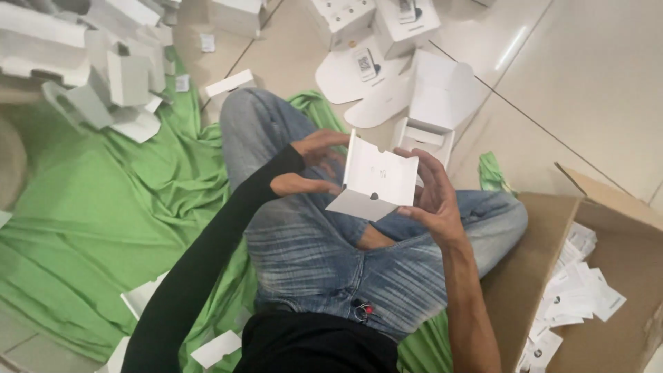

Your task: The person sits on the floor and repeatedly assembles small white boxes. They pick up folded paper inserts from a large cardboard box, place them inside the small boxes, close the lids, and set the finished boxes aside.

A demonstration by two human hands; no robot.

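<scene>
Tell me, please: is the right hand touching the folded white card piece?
Touching. The head view shows the right hand gripping the folded white card piece, its fingers wrapped around the right edge with no gap.

My lap gives little room: my jeans-clad knees [324,242] rise under both hands, and the folded white card [376,181] I hold between my left hand [314,166] and right hand [431,197] blocks the straight way forward to the open white box [435,103] just beyond it. To my right the flap and wall of the brown carton [532,276] stand close against my thigh (its inside is heaped with white leaflets [573,290]), so a hand must lift over the edge. To my left the green cloth [103,221] lies flat and open as far as the pile of white boxes [103,62], and the tiled floor [594,90] far right is bare.
</scene>
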